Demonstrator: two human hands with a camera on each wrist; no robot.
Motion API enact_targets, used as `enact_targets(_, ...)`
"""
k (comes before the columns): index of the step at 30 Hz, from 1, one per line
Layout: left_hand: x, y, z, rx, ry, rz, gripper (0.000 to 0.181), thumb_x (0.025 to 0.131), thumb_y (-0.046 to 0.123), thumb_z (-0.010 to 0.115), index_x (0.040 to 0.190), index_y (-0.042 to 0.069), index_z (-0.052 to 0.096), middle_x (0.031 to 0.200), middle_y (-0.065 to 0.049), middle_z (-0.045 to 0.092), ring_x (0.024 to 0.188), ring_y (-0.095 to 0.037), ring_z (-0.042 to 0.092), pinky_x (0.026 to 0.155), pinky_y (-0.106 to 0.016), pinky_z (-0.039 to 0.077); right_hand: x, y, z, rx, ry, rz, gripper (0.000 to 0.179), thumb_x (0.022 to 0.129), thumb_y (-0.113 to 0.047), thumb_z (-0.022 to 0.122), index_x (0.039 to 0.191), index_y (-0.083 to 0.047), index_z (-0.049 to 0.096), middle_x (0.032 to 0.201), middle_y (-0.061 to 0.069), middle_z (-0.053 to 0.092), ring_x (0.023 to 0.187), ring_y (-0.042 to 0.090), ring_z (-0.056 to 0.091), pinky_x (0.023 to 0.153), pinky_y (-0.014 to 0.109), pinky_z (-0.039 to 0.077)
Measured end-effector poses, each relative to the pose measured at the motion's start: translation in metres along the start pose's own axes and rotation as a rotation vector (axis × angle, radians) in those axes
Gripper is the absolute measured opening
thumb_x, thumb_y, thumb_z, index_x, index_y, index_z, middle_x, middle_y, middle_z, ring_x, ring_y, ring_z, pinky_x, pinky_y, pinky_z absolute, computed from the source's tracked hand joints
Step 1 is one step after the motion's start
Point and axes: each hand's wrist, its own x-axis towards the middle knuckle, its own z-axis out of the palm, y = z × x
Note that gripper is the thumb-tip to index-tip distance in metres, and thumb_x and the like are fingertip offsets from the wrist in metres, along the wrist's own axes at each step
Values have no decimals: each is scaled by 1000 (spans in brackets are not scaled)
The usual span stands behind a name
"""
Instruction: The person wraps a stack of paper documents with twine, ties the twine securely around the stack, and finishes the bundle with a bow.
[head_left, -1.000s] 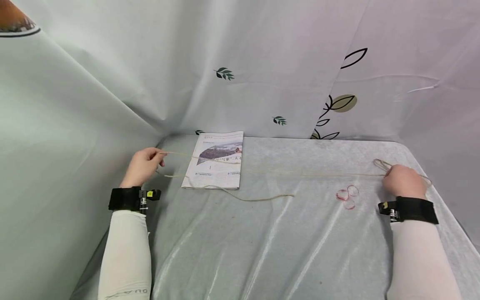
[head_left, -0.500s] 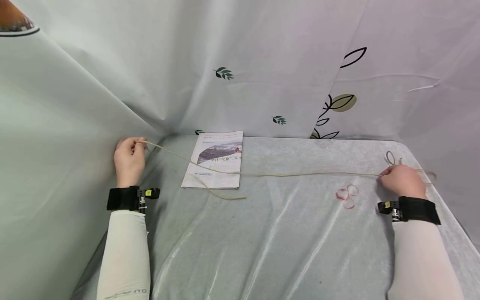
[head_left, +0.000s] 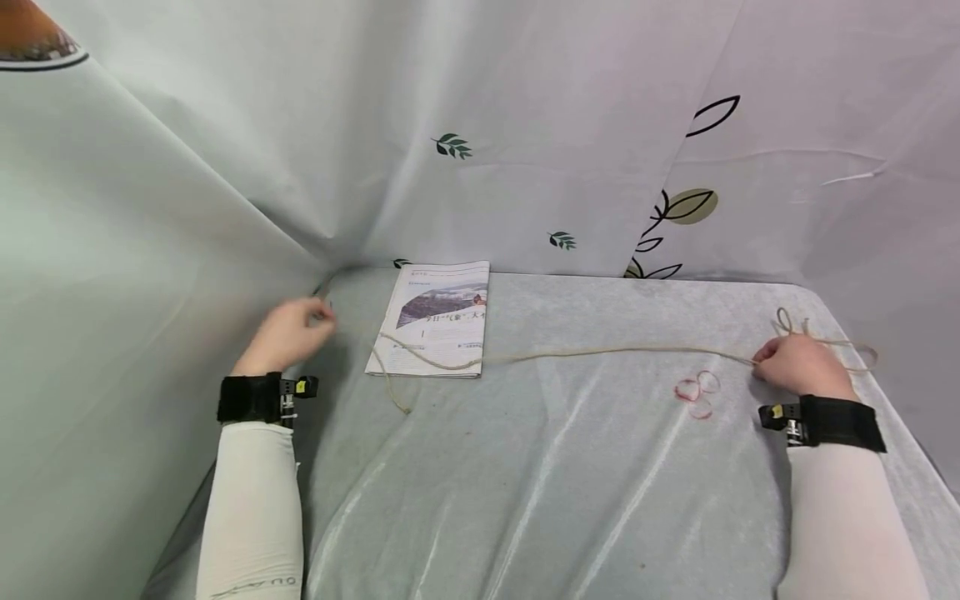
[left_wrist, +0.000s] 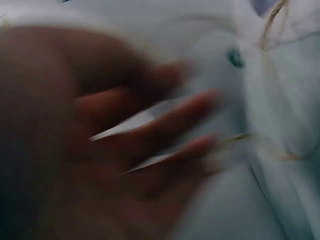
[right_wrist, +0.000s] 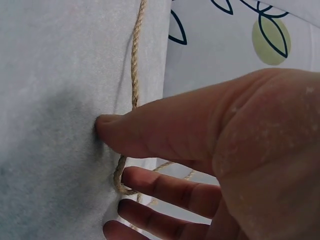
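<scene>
While the left hand (head_left: 292, 336), blurred in its own wrist view, hangs near the left side of the surface (head_left: 540, 467), its fingers (left_wrist: 177, 120) are spread, with nothing visibly held; the right hand (head_left: 802, 364) rests its thumb across a cord (head_left: 622, 349), the other fingers parted and lightly bent, the index fingertip at a bend of the cord, no firm pinch showing. From this thumb the cord's long axis runs leftward between the two hands, with loose loops behind and to the right of the right hand. Its left stretch crosses a folded newspaper (head_left: 442, 304), lying to the right of the left hand, apart from it and nearer to it than to the right. Three red rings (head_left: 699, 391) lie on the near side of the cord, beside the right hand.
</scene>
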Motion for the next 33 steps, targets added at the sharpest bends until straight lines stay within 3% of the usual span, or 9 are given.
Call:
enact_targets(2,0,-1,4,65,-240,-31,19,105,16,65,107,2,78,107,-15,75,96,-32,67,85,-50,53,-1,1,1,0,-8,-3,22,95,-9,68,103,9,76,94,25,76,78,37,67,66,50,51)
enact_targets(4,3,0,13,88,-354,-46,16,102,16,67,95,6,77,88,-5,71,80,-22,61,74,-42,49,0,1,2,-3,-18,1,26,95,-11,68,108,11,75,98,28,75,81,41,67,68,52,52)
enact_targets(7,8,6,25,105,-387,-77,20,102,19,66,88,6,74,76,0,65,72,-20,58,69,-38,46,0,1,3,-25,-16,2,35,96,-15,70,116,13,74,109,36,73,92,54,68,75,61,53)
enact_targets(11,12,12,39,112,-388,-98,26,101,28,74,98,2,74,79,-3,71,75,-22,64,71,-39,51,1,-3,4,-54,12,-5,38,98,-20,72,120,11,74,119,39,71,106,67,62,83,72,50)
enact_targets(16,15,11,52,112,-443,-145,31,93,29,87,82,7,69,71,1,59,67,-19,56,65,-36,46,1,-9,6,-26,23,-27,26,100,-15,71,107,9,76,101,29,76,89,52,69,77,65,53)
enact_targets(23,14,5,50,122,-504,-136,28,89,16,84,70,13,65,63,5,54,60,-15,51,59,-32,41,2,-10,7,-8,25,-22,22,101,-13,72,103,8,77,96,25,77,82,41,70,72,59,53)
enact_targets(25,12,5,44,165,-466,-131,19,87,13,80,73,12,67,67,4,56,63,-17,52,59,-34,41,3,-9,7,-6,20,-24,22,101,-14,72,103,8,78,95,24,77,81,39,70,71,57,53)
enact_targets(27,8,4,38,226,-369,-156,14,90,8,72,77,9,68,70,-1,60,65,-22,54,60,-38,42,3,-9,6,-4,19,-30,22,100,-14,72,102,7,78,95,23,77,81,39,70,71,55,53)
enact_targets(33,3,-5,36,365,173,-208,19,106,2,58,91,-4,68,83,-26,67,73,-52,66,64,-67,54,2,-7,4,-1,50,-45,22,98,-15,73,103,5,79,99,24,78,85,41,71,72,55,53)
